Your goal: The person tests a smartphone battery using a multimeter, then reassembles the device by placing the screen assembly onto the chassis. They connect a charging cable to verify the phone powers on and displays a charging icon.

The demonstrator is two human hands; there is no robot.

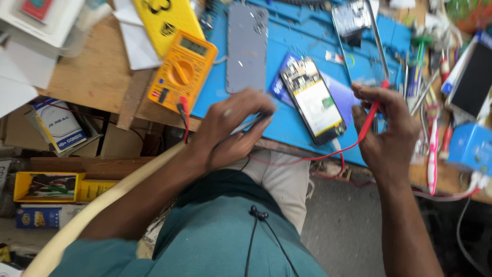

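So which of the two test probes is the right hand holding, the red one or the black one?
The red probe. It sits in the right hand, its red lead looping below the blue mat. The black probe is in the left hand.

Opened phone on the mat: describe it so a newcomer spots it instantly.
Start at the blue work mat covering the bench. Near its front edge, between the left hand and right hand, lies the opened phone, tilted. Unlike the plain grey back panel beside it, its circuitry and pale battery are exposed.
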